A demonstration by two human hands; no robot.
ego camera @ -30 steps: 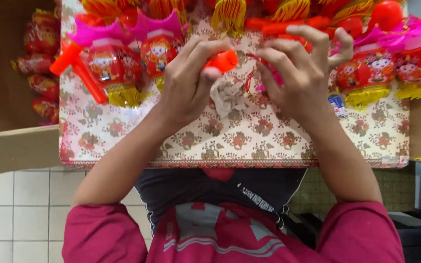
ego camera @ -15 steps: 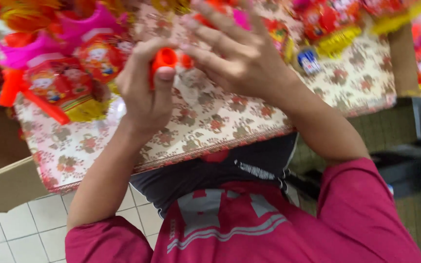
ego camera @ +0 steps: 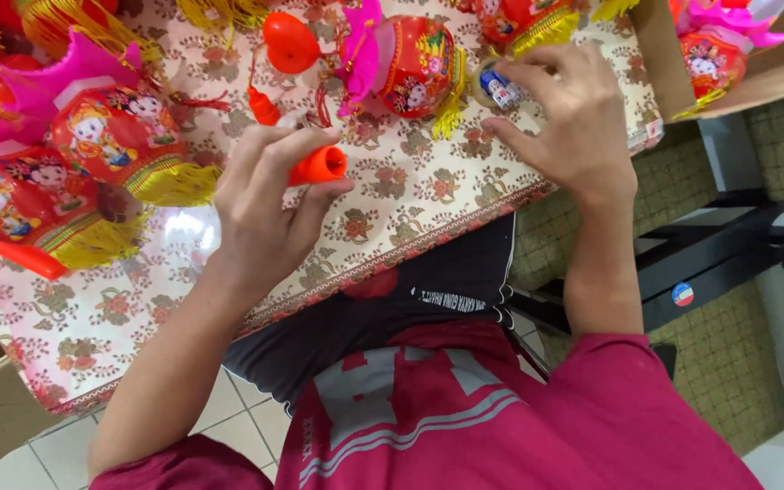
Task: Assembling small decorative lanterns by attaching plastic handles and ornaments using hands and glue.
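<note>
The orange plastic handle [ego camera: 317, 166] sits near the middle of the view, clamped between the thumb and curled fingers of the left hand [ego camera: 269, 213], its open round end facing toward 3 o'clock and held just above the patterned cloth of the desk [ego camera: 410, 195]. From the handle a thin red cord runs up toward 12 o'clock, past a small orange bead piece [ego camera: 263, 106] to a round orange cap [ego camera: 289, 42] lying on the cloth. At 1 o'clock from the handle lies a red lantern toy [ego camera: 415, 63] with a pink frill and yellow fringe, printed with cartoon figures. Further out at 2 o'clock, the right hand [ego camera: 566, 118] hovers over the desk edge with its fingers spread and bent, the fingertips touching a small round blue-and-white object [ego camera: 499, 88] (too small to tell what it is); the fingers are apart, not closed around anything. At 9 o'clock from the handle lie more red lantern toys [ego camera: 102, 136] with pink tops and yellow fringes, well apart from the left hand. At the far 2 o'clock corner a cardboard box [ego camera: 660, 54] holds another such lantern. Below the desk edge, at 6 o'clock, the person's dark trousers and pink shirt [ego camera: 501, 417] fill the view, with white floor tiles [ego camera: 229, 417] at 7 o'clock.
</note>
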